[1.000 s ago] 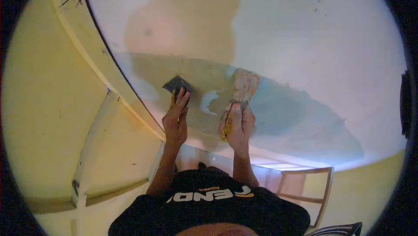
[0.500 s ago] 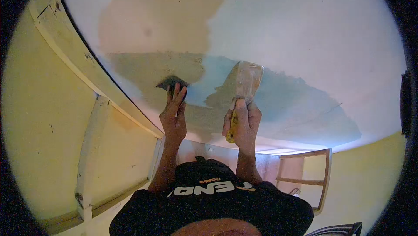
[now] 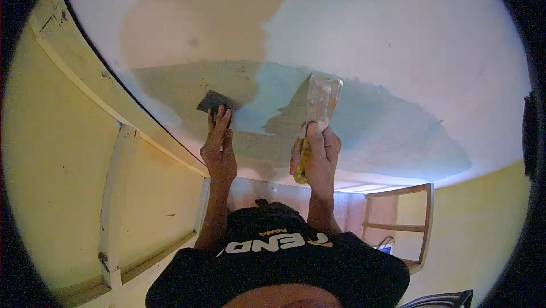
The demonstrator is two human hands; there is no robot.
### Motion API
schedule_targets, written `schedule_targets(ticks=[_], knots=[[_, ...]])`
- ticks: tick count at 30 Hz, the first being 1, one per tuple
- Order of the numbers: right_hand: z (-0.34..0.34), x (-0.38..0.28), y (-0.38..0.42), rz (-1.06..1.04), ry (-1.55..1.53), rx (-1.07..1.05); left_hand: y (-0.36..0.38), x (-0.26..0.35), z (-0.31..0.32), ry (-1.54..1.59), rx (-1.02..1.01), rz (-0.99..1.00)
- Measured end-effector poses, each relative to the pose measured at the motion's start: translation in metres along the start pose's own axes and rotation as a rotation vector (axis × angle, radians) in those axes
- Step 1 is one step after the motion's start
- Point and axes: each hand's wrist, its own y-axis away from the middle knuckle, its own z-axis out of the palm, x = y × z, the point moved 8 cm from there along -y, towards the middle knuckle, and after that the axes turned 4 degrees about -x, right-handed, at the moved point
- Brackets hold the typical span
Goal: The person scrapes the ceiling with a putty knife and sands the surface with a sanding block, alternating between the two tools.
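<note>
Both hands aloft, side by side

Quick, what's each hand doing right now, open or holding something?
Left hand: holding a dark flat square piece, fingers extended.
Right hand: closed around a yellow-handled putty knife.

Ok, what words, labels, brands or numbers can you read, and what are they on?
"END", large white letters, upside down on the black T-shirt; the characters at either end are unclear.
"ROMA", small orange letters, same T-shirt.
No readable text on the putty knife.
</note>
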Motion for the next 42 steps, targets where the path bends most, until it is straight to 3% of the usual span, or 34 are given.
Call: schedule_targets(ticks=[42], knots=[[0.002, -0.008, 0.008, 0.11, -0.003, 0.012, 0.014, 0.014, 0.012, -0.023, -0.075, 0.113]])
